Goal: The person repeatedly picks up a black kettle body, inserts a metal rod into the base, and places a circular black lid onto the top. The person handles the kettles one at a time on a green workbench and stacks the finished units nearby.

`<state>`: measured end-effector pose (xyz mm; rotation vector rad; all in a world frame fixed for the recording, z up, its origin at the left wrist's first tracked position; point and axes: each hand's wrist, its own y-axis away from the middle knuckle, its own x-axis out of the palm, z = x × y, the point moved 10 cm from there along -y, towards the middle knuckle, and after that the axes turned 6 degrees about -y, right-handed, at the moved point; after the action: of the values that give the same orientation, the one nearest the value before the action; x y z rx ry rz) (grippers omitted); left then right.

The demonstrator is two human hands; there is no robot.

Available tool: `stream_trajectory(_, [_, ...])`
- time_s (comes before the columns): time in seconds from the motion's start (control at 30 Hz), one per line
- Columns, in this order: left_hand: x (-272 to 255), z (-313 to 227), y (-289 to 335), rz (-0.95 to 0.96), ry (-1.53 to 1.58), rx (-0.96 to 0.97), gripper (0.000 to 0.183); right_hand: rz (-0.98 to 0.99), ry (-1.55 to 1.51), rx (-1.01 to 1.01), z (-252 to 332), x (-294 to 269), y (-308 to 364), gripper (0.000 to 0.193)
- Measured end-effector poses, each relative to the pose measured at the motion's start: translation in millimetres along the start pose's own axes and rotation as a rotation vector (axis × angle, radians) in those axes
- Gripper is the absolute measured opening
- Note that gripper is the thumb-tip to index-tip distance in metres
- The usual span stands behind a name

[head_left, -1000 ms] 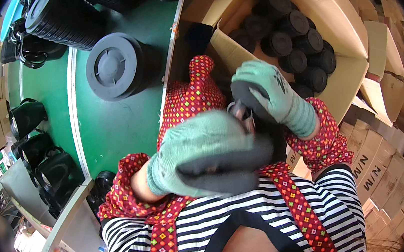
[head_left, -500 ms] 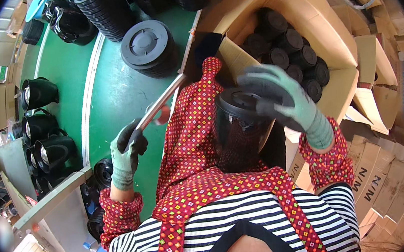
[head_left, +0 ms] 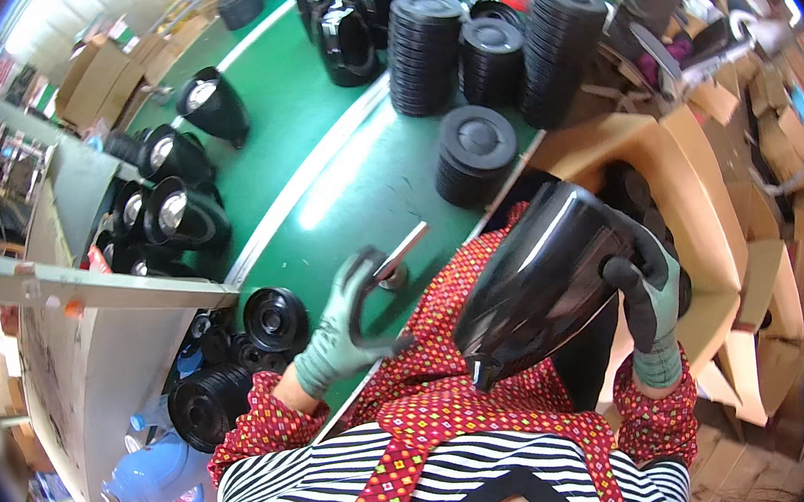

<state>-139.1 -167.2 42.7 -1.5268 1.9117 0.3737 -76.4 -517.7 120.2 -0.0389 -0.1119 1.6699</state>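
A glossy black tapered container lies tilted in front of my apron, its lower end pointing down and to the left. My right hand, in a green and dark-coated glove, is closed on its right side, with the thumb across the near face. My left hand, gloved alike, is over the green table with its thumb and fingers spread apart. A short flat metal bar is by its upper fingers; whether they touch it is unclear. What lies under the bar is partly hidden.
Stacks of black round lids stand along the table's right side. Glossy black containers are grouped at the back, with others at left. An open cardboard box is beside my right hand. More lids sit at lower left.
The black container has gone from upright, ridged lid uppermost, to tilted. My right hand has moved from over its lid onto its side. My left hand has opened from its grip on the bar.
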Motion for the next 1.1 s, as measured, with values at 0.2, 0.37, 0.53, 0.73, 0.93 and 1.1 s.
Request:
stream_trajectory(0.2, [-55,-19,21,-0.179,0.424,-0.101,0.087,0.063,-0.632,0.487,-102,123,-28,0.050])
stream_trajectory(0.37, [-116,55,24,-0.498,0.384,-0.246,0.055,0.274,-0.679,0.573,-143,210,-34,0.051])
stream_trajectory(0.53, [-168,174,-70,-0.717,0.350,-0.545,0.037,0.387,-0.005,0.059,-196,195,-18,0.047])
stream_trajectory(0.73, [-235,262,-246,-0.885,-0.191,-0.567,0.044,0.574,0.165,-0.067,-161,214,-28,0.046])
stream_trajectory(0.93, [-254,326,-336,-0.824,-0.333,-0.643,0.052,0.571,0.246,-0.065,-170,214,-37,0.041])
stream_trajectory(1.1, [-247,271,-319,-0.827,-0.650,-0.576,0.105,0.514,0.196,0.019,-186,206,-39,0.037])
